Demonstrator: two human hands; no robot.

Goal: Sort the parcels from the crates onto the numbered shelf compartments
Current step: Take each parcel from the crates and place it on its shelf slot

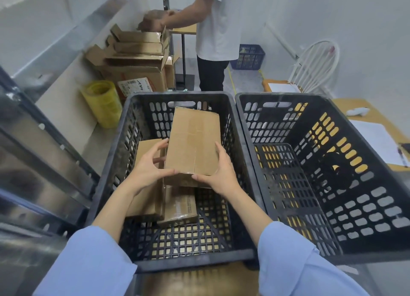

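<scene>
Here the left hand (148, 167) and the right hand (218, 171) grip a long cardboard parcel (193, 143) from both sides, fingers curled over its near corners, in the middle of the frame. The parcel is tilted, its far end higher, above the left black crate (129, 138). Under it lie two more parcels (180, 205), flat on the crate floor. The right black crate (346, 162) stands just beside. At the top of the frame a person in a white shirt (218, 20) handles cartons (137, 51).
</scene>
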